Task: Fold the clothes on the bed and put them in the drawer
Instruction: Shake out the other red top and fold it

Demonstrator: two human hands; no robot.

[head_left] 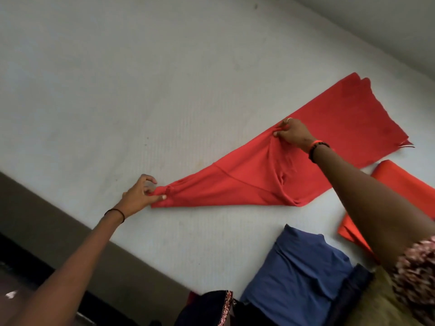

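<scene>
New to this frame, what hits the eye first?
The long red garment stretched diagonally across the white bed dominates the view. The left hand pinches its narrow end near the bed's edge, and the right hand pinches a fold at its middle. A blue garment lies at the bottom, with another red cloth at the right.

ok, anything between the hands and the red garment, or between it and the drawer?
Nothing visible. The left hand pinches the red garment at its narrow end, the right hand its middle, on the bed. No drawer is in view, so that path cannot be judged.
</scene>
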